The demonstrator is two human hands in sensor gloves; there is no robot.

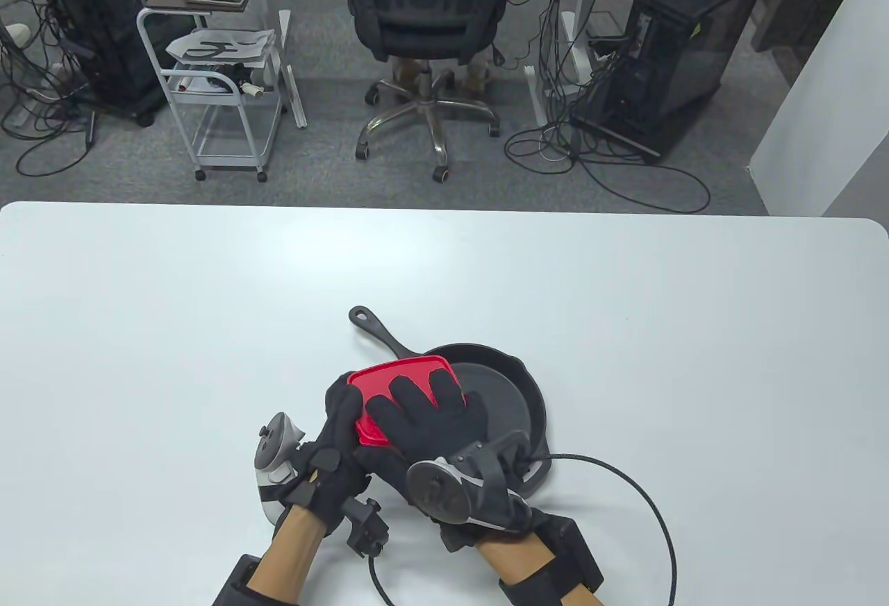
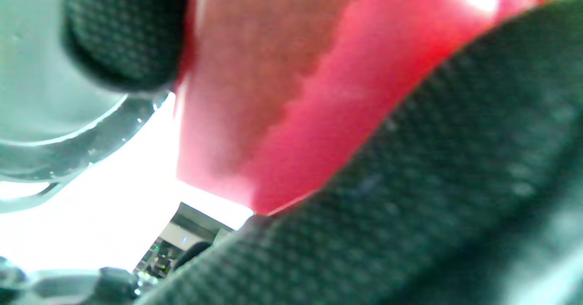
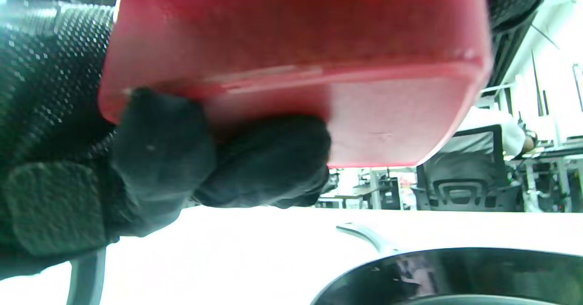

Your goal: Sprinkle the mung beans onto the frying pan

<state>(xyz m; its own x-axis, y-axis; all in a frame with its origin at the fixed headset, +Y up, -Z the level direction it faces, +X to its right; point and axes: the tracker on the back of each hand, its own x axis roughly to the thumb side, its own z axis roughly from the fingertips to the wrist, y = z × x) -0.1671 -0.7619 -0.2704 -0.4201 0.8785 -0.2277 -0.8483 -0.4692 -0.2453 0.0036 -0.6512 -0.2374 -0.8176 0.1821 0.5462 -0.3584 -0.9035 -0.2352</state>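
A black cast-iron frying pan (image 1: 517,394) sits on the white table, its handle pointing to the far left. A red lidded container (image 1: 403,373) is held over the pan's left side. My left hand (image 1: 342,403) grips its left side, with fingers (image 3: 259,164) curled under its base. My right hand (image 1: 427,401) lies spread on top of the lid. In the left wrist view the container (image 2: 319,91) fills the frame, close and blurred. The right wrist view shows the container's underside (image 3: 296,45) above the pan rim (image 3: 455,268). No beans show.
The white table (image 1: 173,328) stretches around the pan. A black cable (image 1: 646,495) loops on it at the right of my right wrist. Beyond the far edge stand an office chair (image 1: 424,23), a cart (image 1: 222,78) and computer towers.
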